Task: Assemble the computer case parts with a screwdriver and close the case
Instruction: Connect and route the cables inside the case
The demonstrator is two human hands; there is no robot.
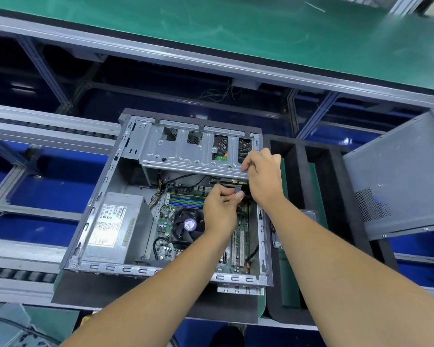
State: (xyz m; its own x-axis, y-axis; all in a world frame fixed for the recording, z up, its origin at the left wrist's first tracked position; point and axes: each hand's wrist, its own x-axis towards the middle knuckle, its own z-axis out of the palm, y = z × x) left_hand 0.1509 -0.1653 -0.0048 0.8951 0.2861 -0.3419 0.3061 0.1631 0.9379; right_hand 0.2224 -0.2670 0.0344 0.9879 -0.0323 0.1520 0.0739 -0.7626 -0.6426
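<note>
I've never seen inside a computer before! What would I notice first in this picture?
First, the open computer case lying on its side in the middle, with its green motherboard, round black fan and grey power supply showing. Both hands reach in: the right hand grips the edge of the metal drive cage, the left hand pinches something just below. The side panel leans at the right.

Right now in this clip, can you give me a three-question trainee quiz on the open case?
1. True or false: the side panel is already fitted on the computer case.
2. What does the right hand grip? A) power supply B) drive cage C) CPU fan
3. Which hand is lower in the case, over the motherboard?

Key: 1 false; 2 B; 3 left hand.
</note>
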